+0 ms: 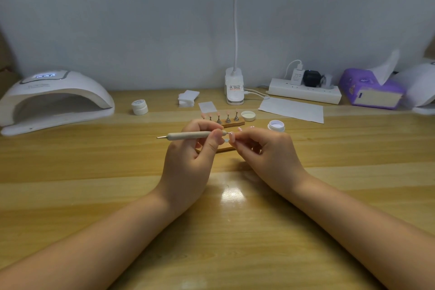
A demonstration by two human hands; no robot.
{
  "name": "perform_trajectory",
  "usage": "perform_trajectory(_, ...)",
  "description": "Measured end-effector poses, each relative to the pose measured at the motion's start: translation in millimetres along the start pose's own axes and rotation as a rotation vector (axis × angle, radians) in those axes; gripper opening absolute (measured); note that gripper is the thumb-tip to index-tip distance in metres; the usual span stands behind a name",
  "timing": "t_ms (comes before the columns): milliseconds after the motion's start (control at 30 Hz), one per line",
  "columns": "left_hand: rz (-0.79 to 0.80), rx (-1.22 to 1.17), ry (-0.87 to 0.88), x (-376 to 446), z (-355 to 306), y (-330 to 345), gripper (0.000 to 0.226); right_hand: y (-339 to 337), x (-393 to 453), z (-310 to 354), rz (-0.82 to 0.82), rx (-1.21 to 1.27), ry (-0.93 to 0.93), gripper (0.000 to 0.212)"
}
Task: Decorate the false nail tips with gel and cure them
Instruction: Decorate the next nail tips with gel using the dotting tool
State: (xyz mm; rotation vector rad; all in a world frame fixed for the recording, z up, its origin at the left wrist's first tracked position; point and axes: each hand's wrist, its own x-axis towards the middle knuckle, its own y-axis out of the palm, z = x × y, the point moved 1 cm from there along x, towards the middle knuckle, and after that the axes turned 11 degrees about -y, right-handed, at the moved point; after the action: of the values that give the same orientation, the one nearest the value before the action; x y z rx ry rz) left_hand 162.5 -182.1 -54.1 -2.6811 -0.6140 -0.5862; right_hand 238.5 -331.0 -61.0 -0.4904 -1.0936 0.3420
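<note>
My left hand [193, 155] grips a beige dotting pen [188, 135] held level, its metal tip pointing right. That tip touches a pink false nail tip [231, 136] on a small stand, pinched by my right hand [263, 150]. Under my hands lies a wooden holder strip [226, 148], mostly hidden. Behind them a second wooden holder [235, 123] carries several pink nail tips on metal stands. An open gel jar [276, 125] sits to the right, its lid [248, 115] beside the holder. The white curing lamp [54, 99] stands at far left, display lit.
A closed white jar [139, 106], a stack of white wipes [187, 97], a clip lamp base [234, 87], a sheet of paper [292, 109], a power strip [304, 93] and a purple tissue box [370, 88] line the back of the wooden table [94, 172].
</note>
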Motion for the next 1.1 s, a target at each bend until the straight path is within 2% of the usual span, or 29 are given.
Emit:
perform_trajectory(800, 0.01, 0.014, 0.006, -0.6, -2.6, -0.3, 0.006, -0.8, 0.0, 0.6, 0.005, 0.0, -0.004, 0.01)
perform_trajectory(1100, -0.006, -0.047, -0.015, -2.1, -4.7, -0.6, 0.007, -1.4, 0.4, 1.4, -0.01, 0.004, 0.026, 0.009)
